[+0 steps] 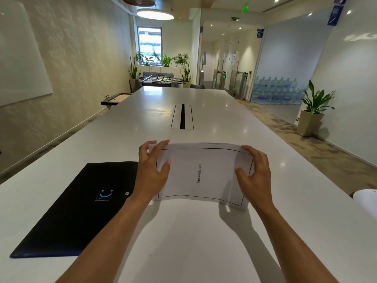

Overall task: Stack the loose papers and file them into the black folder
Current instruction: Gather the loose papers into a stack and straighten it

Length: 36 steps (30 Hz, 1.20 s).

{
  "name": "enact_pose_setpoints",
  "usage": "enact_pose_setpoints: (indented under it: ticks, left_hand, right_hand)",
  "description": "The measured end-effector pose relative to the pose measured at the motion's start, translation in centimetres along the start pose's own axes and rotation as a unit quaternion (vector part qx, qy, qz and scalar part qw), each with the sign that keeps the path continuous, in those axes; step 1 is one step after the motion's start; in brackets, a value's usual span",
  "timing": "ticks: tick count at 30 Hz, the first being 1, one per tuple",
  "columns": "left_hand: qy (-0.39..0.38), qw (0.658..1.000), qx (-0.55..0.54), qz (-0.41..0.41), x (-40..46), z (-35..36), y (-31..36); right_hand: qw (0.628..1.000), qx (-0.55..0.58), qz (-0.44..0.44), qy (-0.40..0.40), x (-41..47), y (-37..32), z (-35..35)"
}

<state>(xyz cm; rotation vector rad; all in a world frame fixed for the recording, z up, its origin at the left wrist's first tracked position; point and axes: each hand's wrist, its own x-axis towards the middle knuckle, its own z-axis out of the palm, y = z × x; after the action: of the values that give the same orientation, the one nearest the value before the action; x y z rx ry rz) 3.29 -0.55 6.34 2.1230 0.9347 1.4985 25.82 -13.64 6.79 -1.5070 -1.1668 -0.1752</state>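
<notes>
A stack of white papers (201, 174), its top sheet printed with a black border and the word BIBLIOGRAPHY, is held just above the white table (183, 231) and bows slightly. My left hand (152, 172) grips its left edge, thumb on top. My right hand (254, 170) grips its right edge the same way. The black folder (77, 211) lies shut on the table to the left of the papers, with a blue smile logo and a snap button on its cover; my left forearm crosses over its right edge.
A cable slot (182, 116) is set into the table beyond the papers. A white rounded object (367, 201) shows at the right edge. Off the table stand a potted plant (312, 111), stacked water bottles (275, 90) and a foosball table (159, 79).
</notes>
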Motion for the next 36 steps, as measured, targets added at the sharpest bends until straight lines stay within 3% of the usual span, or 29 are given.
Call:
enact_pose_setpoints:
  ticks: [9,17,21,25,33,36]
  left_hand:
    - [0.013,1.0,-0.005,-0.011,0.2,-0.4,0.5]
    - [0.011,0.979,-0.143,-0.145,-0.3,-0.2,0.3]
    - [-0.006,0.966,-0.164,-0.197,-1.2,0.5,-0.4]
    - [-0.006,0.951,-0.191,-0.242,-2.5,1.3,-1.6]
    - [0.023,0.959,-0.195,-0.204,-1.8,1.1,-1.0]
    - [0.02,0.956,-0.192,-0.222,-3.1,1.5,-1.6]
  right_hand:
    - [0.996,0.034,0.08,0.035,0.2,-0.7,-0.4]
    - [0.985,0.116,0.125,0.026,-0.2,0.8,-0.5]
    - [0.972,0.133,0.194,0.002,-1.5,2.0,0.2]
    - [0.968,0.144,0.203,-0.006,-3.0,2.6,0.6]
    - [0.974,0.151,0.164,0.033,-2.7,2.2,0.5]
    - [0.969,0.161,0.188,0.024,-3.8,3.2,0.9]
